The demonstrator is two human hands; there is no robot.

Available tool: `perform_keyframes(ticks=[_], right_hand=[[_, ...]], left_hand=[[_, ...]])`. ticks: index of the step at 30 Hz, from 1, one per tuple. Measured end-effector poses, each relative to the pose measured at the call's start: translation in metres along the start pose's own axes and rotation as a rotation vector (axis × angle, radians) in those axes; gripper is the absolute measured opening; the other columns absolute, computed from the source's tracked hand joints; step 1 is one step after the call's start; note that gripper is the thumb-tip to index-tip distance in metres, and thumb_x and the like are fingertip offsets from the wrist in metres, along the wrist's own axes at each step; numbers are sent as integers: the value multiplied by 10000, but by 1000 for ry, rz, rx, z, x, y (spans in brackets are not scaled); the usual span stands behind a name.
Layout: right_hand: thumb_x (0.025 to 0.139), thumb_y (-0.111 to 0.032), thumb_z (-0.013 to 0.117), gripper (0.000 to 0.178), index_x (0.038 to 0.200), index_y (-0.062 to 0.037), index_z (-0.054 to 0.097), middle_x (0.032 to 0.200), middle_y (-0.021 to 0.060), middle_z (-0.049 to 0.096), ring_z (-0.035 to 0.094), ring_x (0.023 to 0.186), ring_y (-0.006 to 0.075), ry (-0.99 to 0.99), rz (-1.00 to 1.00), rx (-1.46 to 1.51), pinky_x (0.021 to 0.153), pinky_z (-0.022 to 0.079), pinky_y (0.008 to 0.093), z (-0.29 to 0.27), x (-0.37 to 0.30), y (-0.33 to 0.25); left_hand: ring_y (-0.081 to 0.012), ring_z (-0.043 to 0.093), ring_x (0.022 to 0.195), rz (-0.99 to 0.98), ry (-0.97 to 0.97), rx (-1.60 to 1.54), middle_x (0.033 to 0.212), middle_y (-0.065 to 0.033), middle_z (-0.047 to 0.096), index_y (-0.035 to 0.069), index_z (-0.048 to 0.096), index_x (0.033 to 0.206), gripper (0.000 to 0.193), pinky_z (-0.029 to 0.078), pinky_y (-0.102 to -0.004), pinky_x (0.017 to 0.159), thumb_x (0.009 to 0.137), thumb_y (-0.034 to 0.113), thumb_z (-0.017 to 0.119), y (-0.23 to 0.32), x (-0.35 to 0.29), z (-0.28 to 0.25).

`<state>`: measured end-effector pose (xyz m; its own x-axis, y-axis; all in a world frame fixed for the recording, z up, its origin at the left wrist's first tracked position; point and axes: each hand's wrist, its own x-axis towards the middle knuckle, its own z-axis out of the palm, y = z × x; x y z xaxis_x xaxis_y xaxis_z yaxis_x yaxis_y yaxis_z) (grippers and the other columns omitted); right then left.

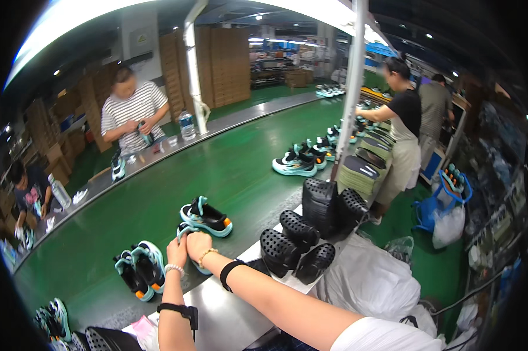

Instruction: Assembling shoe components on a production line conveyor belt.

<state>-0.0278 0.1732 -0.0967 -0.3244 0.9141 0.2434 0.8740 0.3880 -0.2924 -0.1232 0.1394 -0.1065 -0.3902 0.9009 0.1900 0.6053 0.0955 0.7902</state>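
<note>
Close together at the near side of the green conveyor belt [246, 169], my left hand [177, 253] and my right hand [198, 243] are both closed on a black and teal sneaker [185, 228]. My hands cover most of it; its teal edge shows beyond my fingers and below my right wrist. Just past it, another sneaker [206, 218] with an orange heel patch stands on the belt. To the left of my left hand sits a pair of matching sneakers [141, 270], side by side.
Black clog-shaped pieces with holes [278, 253] crowd the ledge right of my arm. More sneakers [296, 162] line the belt beyond a white post [353, 88]. Co-workers stand across the belt and at far right. White plastic sacks [369, 281] lie at right.
</note>
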Motion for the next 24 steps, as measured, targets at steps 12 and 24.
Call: perform_keyframes(ticks=[12,24], right_hand=[[801,-335,683,368,934,3,624,959,182,648,645,918,337,-332,-246,327,785,522,433,-45,-85,8],[734,-300,734,391,915,18,597,932,181,630,648,866,326,-193,-300,425,741,535,411,-34,-99,5]], left_hand=[[-261,628,1032,-48,-289,-80,1132,-173,637,-31,535,1211,776,490,-349,918,579,273,867,-28,24,-14],[-363,666,932,-73,-59,360,991,-204,687,23,609,1100,625,526,-419,853,550,210,841,-1,-5,-13]])
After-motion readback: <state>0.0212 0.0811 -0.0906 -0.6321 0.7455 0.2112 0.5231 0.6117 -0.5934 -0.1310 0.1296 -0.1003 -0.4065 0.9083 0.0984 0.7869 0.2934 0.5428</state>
